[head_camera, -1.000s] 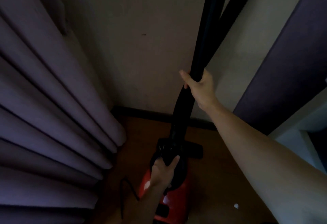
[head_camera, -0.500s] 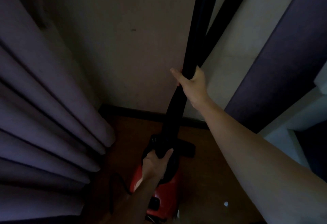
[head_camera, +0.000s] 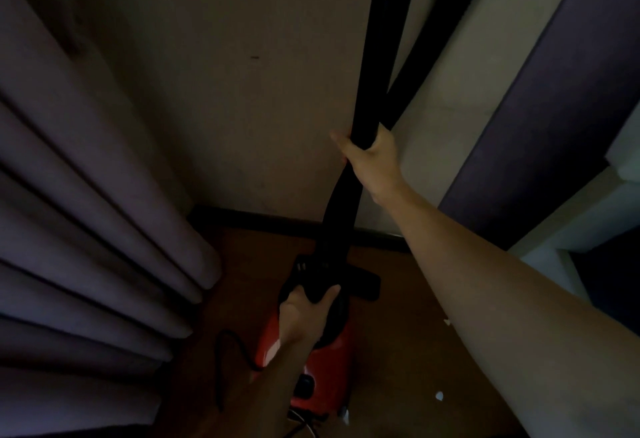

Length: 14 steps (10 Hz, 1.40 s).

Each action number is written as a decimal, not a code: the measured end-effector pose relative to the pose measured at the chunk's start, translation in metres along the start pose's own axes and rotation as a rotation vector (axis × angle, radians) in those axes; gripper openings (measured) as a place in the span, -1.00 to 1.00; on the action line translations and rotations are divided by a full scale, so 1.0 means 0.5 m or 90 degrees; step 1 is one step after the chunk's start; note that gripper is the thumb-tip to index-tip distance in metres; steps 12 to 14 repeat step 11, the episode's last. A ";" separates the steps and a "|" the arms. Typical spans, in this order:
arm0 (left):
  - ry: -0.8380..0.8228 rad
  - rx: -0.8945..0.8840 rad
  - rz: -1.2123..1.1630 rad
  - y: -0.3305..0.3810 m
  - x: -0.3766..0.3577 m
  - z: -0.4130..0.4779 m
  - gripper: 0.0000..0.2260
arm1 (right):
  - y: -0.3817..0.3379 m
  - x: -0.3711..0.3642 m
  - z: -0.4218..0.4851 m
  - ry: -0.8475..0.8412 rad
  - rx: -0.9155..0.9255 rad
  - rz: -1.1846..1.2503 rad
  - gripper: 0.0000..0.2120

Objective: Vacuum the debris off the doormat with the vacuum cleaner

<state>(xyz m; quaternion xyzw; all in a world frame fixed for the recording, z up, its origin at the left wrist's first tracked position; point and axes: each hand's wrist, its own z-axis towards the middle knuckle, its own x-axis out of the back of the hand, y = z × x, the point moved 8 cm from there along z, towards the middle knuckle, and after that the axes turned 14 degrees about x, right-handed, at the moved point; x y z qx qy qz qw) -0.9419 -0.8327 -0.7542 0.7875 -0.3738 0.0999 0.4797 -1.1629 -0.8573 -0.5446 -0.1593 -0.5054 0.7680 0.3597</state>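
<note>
A red canister vacuum cleaner (head_camera: 329,372) stands on the brown floor in a dim corner. My left hand (head_camera: 304,313) grips the black handle at its top front. A black hose (head_camera: 377,67) rises from the canister and runs up out of the top of the view. My right hand (head_camera: 370,157) is wrapped around that hose at mid height. A black nozzle head (head_camera: 367,283) lies on the floor just behind the canister. No doormat is in view.
Heavy folded curtains (head_camera: 90,216) fill the left side. A pale wall (head_camera: 242,91) with a dark skirting board closes the corner. A black power cord (head_camera: 225,354) loops on the floor left of the vacuum. Small white bits (head_camera: 439,395) lie on the floor at right.
Both hands keep the same grips. The view shifted slightly, so the vacuum and hands sit a little further left and lower than a second ago.
</note>
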 end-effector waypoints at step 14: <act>0.227 -0.397 0.381 0.348 0.204 -0.252 -0.32 | -0.163 0.138 -0.068 -0.248 -0.093 -0.403 -0.33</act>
